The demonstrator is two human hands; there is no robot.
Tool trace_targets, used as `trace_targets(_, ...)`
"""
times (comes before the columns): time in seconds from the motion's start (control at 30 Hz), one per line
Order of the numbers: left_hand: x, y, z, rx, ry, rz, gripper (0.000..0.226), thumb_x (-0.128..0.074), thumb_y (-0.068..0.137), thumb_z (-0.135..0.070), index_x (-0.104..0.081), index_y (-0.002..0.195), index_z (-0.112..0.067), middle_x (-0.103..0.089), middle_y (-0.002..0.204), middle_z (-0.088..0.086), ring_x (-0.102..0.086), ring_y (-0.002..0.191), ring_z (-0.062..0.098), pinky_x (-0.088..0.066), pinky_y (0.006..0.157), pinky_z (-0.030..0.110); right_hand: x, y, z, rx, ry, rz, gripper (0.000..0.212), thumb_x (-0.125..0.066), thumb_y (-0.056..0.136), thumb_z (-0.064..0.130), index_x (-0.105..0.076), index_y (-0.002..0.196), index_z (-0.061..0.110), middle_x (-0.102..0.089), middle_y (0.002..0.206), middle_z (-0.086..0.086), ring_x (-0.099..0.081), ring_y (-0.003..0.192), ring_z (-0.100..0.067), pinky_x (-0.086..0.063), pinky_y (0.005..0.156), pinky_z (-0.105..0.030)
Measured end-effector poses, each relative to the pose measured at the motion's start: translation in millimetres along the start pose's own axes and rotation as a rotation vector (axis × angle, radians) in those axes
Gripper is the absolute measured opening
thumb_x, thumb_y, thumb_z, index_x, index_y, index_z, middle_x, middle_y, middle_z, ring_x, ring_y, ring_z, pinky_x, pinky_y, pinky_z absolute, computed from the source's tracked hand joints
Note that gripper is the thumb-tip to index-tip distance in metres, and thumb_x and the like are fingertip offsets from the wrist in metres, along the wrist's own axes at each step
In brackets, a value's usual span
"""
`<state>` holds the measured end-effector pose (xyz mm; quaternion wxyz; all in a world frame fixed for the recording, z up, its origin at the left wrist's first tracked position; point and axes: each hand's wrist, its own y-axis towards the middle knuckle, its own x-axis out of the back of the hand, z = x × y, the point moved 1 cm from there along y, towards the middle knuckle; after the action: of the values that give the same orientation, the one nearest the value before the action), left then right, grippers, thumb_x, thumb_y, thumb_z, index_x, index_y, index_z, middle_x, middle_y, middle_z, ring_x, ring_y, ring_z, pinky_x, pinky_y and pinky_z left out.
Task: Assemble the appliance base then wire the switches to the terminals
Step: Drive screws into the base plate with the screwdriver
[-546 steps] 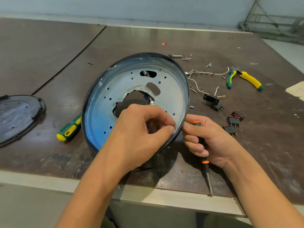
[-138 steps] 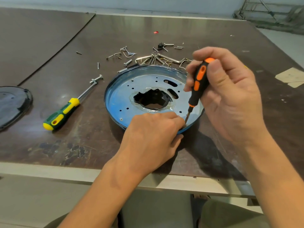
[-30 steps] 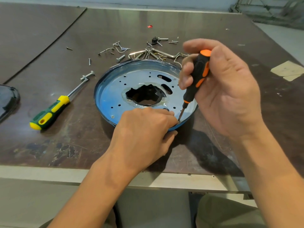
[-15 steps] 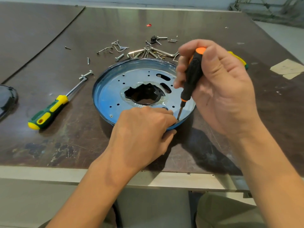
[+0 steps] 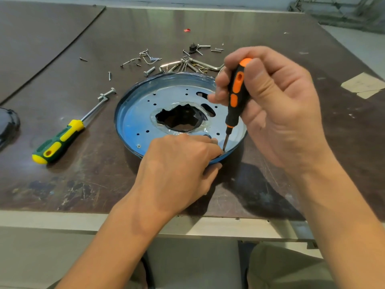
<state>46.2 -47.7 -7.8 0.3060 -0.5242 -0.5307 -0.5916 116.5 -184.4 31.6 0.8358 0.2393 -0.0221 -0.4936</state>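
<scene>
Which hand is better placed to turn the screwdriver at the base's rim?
Right. The right hand grips the orange screwdriver, tip down at the near rim of the base plate; the left hand grips that rim, steadying it.

Dark brown worktable (image 5: 270, 28) with a pale front edge, scuffed and scratched.

A round blue base plate (image 5: 137, 122) lies flat at the centre. At 9 o'clock lies a green-and-yellow screwdriver (image 5: 60, 140), and beyond it, at the frame's edge, a black cover (image 5: 8, 124). Loose screws and bent metal pieces (image 5: 183, 64) are scattered at 12 o'clock, with a small red bit (image 5: 186, 30) farther out. Paper scraps (image 5: 363, 85) lie at 2 o'clock.
</scene>
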Motion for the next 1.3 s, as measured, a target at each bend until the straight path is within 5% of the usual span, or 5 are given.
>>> trace_targets(0.27,-0.1,0.1,0.1,-0.010,-0.009,-0.008,0.017,-0.066,0.085,-0.040,-0.075,0.092,-0.028,-0.075,0.096,-0.011,-0.072,0.086,0.016,-0.058,0.062,0.036,-0.9,2.5,-4.6,0.025,0.018,-0.069,0.013,-0.045,0.103,0.015,-0.054,0.103,0.006,-0.057,0.080,-0.010,-0.052,0.065,-0.020,-0.038,0.062,-0.041)
trace_targets(0.37,0.2,-0.2,-0.4,-0.007,-0.004,0.004,0.018,-0.065,0.086,-0.041,-0.075,0.093,-0.028,-0.076,0.097,-0.011,-0.072,0.086,0.016,-0.059,0.063,0.036,3.0,1.0,-3.5,-0.024,0.095,-0.048,0.031,-0.031,0.107,0.014,-0.057,0.114,-0.001,-0.059,0.086,-0.011,-0.052,0.075,-0.021,-0.045,0.071,-0.033)
trace_targets(0.63,-1.4,0.5,0.7,0.013,0.001,0.017,0.022,-0.059,0.089,-0.045,-0.073,0.097,-0.030,-0.073,0.102,-0.013,-0.071,0.091,0.015,-0.056,0.063,0.036,-5.1,0.1,-4.3,0.086,0.001,-0.118,0.010,-0.058,0.095,-0.001,-0.053,0.096,0.007,-0.068,0.080,-0.009,-0.065,0.070,-0.021,-0.054,0.069,-0.033)
trace_targets(0.83,-1.0,0.3,0.1,0.009,0.020,-0.009,0.017,-0.067,0.084,-0.041,-0.075,0.092,-0.028,-0.075,0.096,-0.011,-0.072,0.086,0.018,-0.057,0.059,0.036,-2.8,0.2,-1.6,-0.010,0.079,-0.045,0.035,-0.027,0.108,0.015,-0.058,0.114,-0.001,-0.061,0.085,-0.012,-0.052,0.072,-0.022,-0.046,0.071,-0.029)
trace_targets(1.3,0.6,0.6,-0.3,0.001,0.006,0.011,0.019,-0.062,0.087,-0.042,-0.074,0.093,-0.029,-0.075,0.098,-0.012,-0.072,0.088,0.016,-0.057,0.062,0.035,-7.6,1.7,-4.2,0.070,-0.038,-0.130,0.001,-0.056,0.097,0.008,-0.056,0.097,0.008,-0.063,0.081,-0.009,-0.060,0.067,-0.019,-0.048,0.065,-0.031)
